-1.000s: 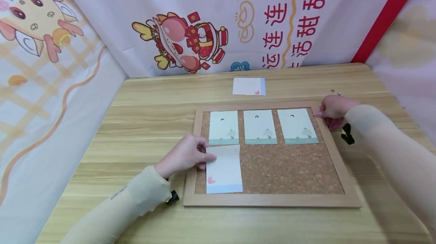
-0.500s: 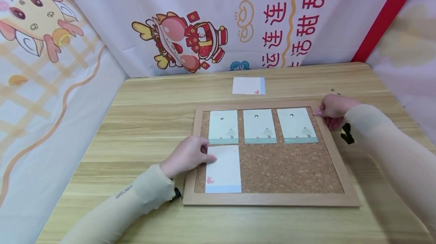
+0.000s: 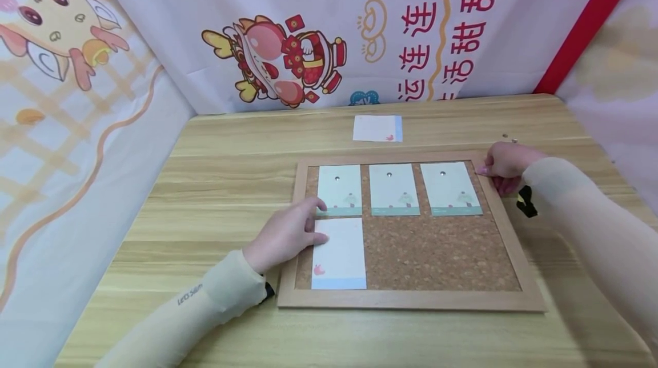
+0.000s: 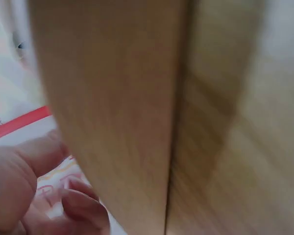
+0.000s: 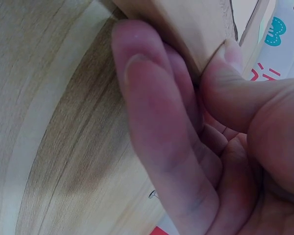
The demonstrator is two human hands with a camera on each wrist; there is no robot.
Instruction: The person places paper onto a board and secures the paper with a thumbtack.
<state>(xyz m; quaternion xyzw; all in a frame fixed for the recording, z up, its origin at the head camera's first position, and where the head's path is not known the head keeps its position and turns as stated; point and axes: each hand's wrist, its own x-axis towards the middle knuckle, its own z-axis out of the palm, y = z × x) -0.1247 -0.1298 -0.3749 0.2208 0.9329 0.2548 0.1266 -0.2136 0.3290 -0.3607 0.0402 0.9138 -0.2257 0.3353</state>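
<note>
My left hand (image 3: 285, 234) is at the left side of a framed cork board (image 3: 437, 254), thumb and index finger apart. Its thumb rests at the left edge of a white card (image 3: 339, 254) with a blue strip and a small red figure, lying lower left on the cork. The index finger reaches the lower left corner of a green-edged card (image 3: 339, 191) above. My right hand (image 3: 509, 165) grips the board's wooden frame near its upper right corner. In the right wrist view, thumb and curled fingers (image 5: 159, 112) hold the frame (image 5: 186, 29) from both sides.
Two more green-edged cards, a middle card (image 3: 394, 191) and a right card (image 3: 449, 188), lie beside the first, each with a silver pushpin. A loose white card (image 3: 377, 128) lies behind the board. Small metal pins (image 3: 505, 136) lie beyond my right hand on the wooden table (image 3: 216, 185).
My left index finger has lifted off the white card and spread upward from the thumb. The white card has settled flatter on the cork. My right hand stays on the frame.
</note>
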